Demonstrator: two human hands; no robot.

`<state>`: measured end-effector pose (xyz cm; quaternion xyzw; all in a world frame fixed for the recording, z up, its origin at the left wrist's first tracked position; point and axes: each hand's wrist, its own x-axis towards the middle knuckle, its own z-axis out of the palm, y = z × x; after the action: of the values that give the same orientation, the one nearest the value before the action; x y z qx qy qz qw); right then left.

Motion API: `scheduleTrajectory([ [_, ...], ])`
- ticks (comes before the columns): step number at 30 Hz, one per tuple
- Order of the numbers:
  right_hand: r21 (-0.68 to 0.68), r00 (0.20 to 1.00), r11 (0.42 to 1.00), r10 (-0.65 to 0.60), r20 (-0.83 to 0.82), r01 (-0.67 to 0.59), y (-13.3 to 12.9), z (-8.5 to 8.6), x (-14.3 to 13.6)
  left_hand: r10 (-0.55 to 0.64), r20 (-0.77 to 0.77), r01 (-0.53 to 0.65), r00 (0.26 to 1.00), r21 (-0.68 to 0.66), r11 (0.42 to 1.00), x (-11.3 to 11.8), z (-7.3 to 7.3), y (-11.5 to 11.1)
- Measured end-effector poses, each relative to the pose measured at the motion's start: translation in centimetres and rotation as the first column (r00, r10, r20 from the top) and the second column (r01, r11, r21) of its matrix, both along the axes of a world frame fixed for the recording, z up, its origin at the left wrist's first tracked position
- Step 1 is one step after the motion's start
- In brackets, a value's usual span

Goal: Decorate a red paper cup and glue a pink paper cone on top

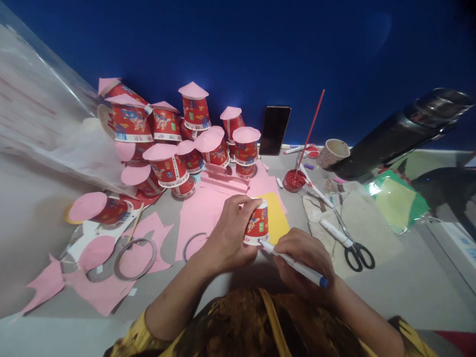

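My left hand (232, 230) is wrapped round a red printed paper cup (257, 221), its white rim turned down toward me. In my right hand (308, 258) is a white marker pen (297, 266) with a blue end, and its tip meets or nearly meets the cup's white rim. Behind the cup lies a yellow sheet (277, 218) over pink paper (197, 208). Farther back on the left stand several similar red cups topped with pink paper cones (193, 90), some of them stacked.
Pink offcuts and a grey tape ring (136, 275) lie at left. To the right are scissors (359, 255), a capped marker (335, 233), a small red paint pot (293, 181) with a stick, a patterned cup (333, 152) and a dark flask (394, 134). A phone (275, 130) leans against the blue wall.
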<state>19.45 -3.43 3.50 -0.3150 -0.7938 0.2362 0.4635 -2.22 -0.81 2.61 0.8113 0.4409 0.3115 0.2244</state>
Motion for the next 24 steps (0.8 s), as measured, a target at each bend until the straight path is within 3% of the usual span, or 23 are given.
scheduleTrajectory([
  [8,0.039,0.999,0.998,-0.047,-0.021,0.047,0.1,0.9,0.2,0.005,0.024,-0.004,1.000,-0.009,1.000,-0.1,0.3,0.1],
  [24,0.048,0.999,0.998,-0.036,-0.028,0.037,0.2,1.1,0.1,0.014,0.052,-0.014,0.999,-0.009,1.000,-0.3,0.2,0.1],
])
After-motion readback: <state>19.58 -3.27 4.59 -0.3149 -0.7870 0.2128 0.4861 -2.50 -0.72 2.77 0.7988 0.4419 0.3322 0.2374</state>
